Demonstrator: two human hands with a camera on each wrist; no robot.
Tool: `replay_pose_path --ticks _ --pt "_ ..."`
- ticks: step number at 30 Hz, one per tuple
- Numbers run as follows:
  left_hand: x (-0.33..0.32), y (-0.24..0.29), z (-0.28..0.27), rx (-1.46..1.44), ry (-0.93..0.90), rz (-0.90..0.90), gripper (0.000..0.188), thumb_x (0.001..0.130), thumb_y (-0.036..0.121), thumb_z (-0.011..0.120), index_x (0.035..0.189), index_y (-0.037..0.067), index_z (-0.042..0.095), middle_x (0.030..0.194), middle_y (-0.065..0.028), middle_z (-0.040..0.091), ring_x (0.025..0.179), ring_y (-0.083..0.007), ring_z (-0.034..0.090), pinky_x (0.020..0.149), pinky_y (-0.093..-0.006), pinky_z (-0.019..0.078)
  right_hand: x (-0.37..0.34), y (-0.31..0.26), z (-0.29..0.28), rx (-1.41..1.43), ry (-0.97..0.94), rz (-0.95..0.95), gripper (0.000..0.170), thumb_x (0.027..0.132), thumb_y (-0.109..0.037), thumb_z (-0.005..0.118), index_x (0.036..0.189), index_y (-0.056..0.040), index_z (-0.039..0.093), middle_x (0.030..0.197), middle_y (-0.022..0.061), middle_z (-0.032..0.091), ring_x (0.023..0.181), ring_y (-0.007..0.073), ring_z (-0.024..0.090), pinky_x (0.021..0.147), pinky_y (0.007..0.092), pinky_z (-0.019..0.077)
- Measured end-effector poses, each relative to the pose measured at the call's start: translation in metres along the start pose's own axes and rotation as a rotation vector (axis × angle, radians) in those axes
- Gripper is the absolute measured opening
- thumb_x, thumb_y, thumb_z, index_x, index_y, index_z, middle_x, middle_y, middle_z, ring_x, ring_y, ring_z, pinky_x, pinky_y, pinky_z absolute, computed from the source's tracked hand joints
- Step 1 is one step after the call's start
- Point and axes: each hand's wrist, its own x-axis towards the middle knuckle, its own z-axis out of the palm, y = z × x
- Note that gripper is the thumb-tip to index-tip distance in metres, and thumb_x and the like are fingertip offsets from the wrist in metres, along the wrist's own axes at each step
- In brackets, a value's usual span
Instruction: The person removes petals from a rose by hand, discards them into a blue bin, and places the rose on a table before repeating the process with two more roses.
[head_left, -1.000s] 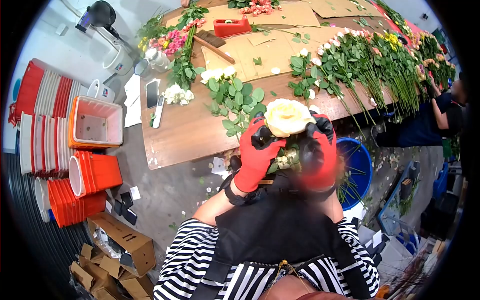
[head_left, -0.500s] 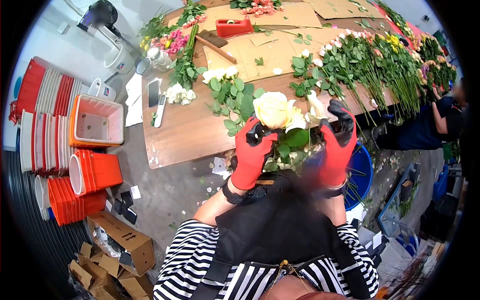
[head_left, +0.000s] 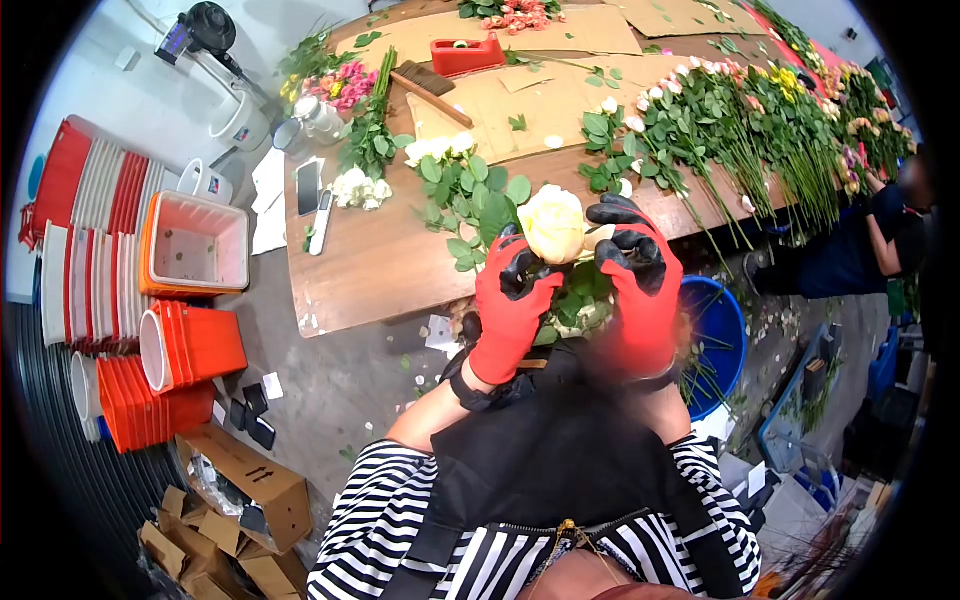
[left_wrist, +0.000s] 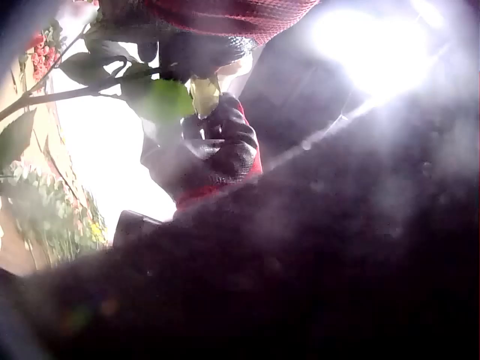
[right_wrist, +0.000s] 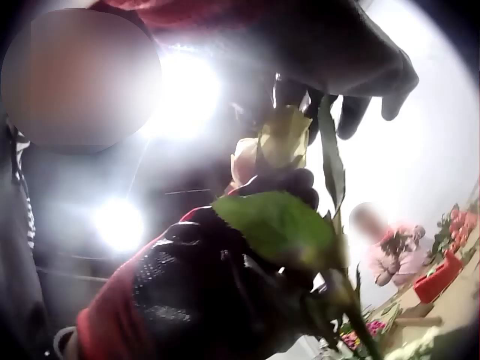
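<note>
A large cream rose (head_left: 552, 224) with green leaves stands upright in front of the black apron. My left hand (head_left: 512, 310), in a red glove with black palm and fingers, grips it just below the bloom. From the right, my right hand (head_left: 642, 300), gloved alike, has its thumb and fingertips at the bloom's side, pinching a pale outer petal (head_left: 598, 238). The right wrist view shows the bloom (right_wrist: 285, 139) between both gloves, with a broad green leaf (right_wrist: 277, 225) below it. Glare washes out much of the left wrist view, and the gloves hide most of the stem.
White roses (head_left: 440, 150) with leafy stems lie on the wooden table (head_left: 370, 280), left of the bloom. Many pale pink roses (head_left: 700, 120) lie at the right. A blue bucket (head_left: 738, 345) with stems stands by my right arm. Another person (head_left: 885, 225) is at the far right.
My right hand moved away to the right with a loose petal, then came back to the bloom. The rose turned slightly in my left hand, which stayed nearly in place.
</note>
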Motion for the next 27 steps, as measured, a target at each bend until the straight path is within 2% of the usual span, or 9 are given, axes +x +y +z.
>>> replay_pose_path --ticks 3,4,8,13,17,21,24,26,27 --pt "0.000 -0.004 0.004 0.008 0.120 0.026 0.044 0.068 0.007 0.081 0.107 -0.001 0.062 0.109 -0.0151 0.063 0.105 -0.0278 0.058 0.097 -0.0405 0.0435 -0.004 -0.003 0.003 -0.127 -0.023 -0.130 0.033 0.073 0.013 0.059 0.103 0.0009 0.062 0.128 0.0127 0.058 0.114 0.0225 0.057 0.085 0.0318 0.0503" --pt "0.003 -0.001 0.001 0.002 0.128 -0.009 0.044 0.068 0.008 0.082 0.106 0.000 0.062 0.110 -0.0153 0.062 0.104 -0.0285 0.058 0.096 -0.0409 0.0437 -0.009 -0.013 0.002 0.018 -0.004 -0.023 0.033 0.073 0.013 0.058 0.103 0.0008 0.062 0.125 0.0129 0.060 0.116 0.0248 0.055 0.089 0.0345 0.0489" --pt "0.008 -0.002 -0.001 0.194 0.240 0.147 0.045 0.064 0.010 0.085 0.102 0.001 0.062 0.107 -0.0164 0.061 0.103 -0.0343 0.055 0.092 -0.0436 0.0439 -0.004 -0.007 -0.011 0.057 -0.165 -0.154 0.022 0.078 -0.012 0.062 0.096 -0.0001 0.066 0.114 0.0167 0.065 0.125 0.0352 0.049 0.102 0.0464 0.0411" --pt "0.009 0.009 0.003 0.269 0.164 0.177 0.046 0.061 0.010 0.087 0.101 0.004 0.063 0.105 -0.0157 0.062 0.109 -0.0355 0.052 0.094 -0.0442 0.0415 -0.001 -0.023 0.009 -0.007 0.190 0.012 0.034 0.071 -0.009 0.075 0.103 -0.0031 0.067 0.115 0.0149 0.064 0.118 0.0292 0.053 0.098 0.0431 0.0444" --pt "0.008 0.024 0.010 0.325 0.180 0.243 0.046 0.060 0.008 0.085 0.100 0.005 0.063 0.105 -0.0140 0.062 0.111 -0.0368 0.050 0.100 -0.0476 0.0369 -0.001 -0.011 0.010 -0.393 0.046 -0.081 0.044 0.064 -0.009 0.082 0.105 -0.0058 0.066 0.113 0.0124 0.065 0.111 0.0328 0.056 0.104 0.0439 0.0379" --pt "0.007 0.023 0.011 0.386 0.125 0.314 0.048 0.059 0.008 0.084 0.103 0.004 0.064 0.106 -0.0134 0.062 0.111 -0.0375 0.050 0.106 -0.0483 0.0321 -0.004 -0.001 0.015 -0.273 0.170 -0.056 0.041 0.067 -0.008 0.079 0.106 -0.0060 0.067 0.112 0.0132 0.065 0.110 0.0344 0.056 0.105 0.0450 0.0364" --pt "0.008 0.016 0.008 0.393 0.079 0.390 0.048 0.060 0.003 0.079 0.105 0.001 0.063 0.107 -0.0148 0.062 0.110 -0.0375 0.052 0.111 -0.0469 0.0297 -0.006 0.002 0.013 0.207 0.234 0.262 0.032 0.075 -0.002 0.071 0.107 -0.0018 0.065 0.113 0.0103 0.065 0.109 0.0243 0.058 0.098 0.0385 0.0441" --pt "0.008 0.004 0.010 0.226 0.089 0.272 0.047 0.061 0.001 0.077 0.105 0.001 0.063 0.107 -0.0157 0.062 0.109 -0.0372 0.053 0.108 -0.0465 0.0334 -0.007 0.016 0.010 0.591 0.204 0.463 0.032 0.084 0.001 0.063 0.116 0.0014 0.060 0.118 0.0089 0.061 0.110 0.0169 0.058 0.091 0.0314 0.0498" --pt "0.008 0.000 0.011 0.142 0.093 0.214 0.047 0.061 0.001 0.076 0.106 0.001 0.063 0.107 -0.0162 0.062 0.108 -0.0371 0.054 0.106 -0.0463 0.0352 -0.016 0.046 0.007 0.575 0.233 0.423 0.034 0.086 0.001 0.062 0.119 0.0010 0.058 0.120 0.0096 0.060 0.110 0.0178 0.058 0.091 0.0314 0.0497"
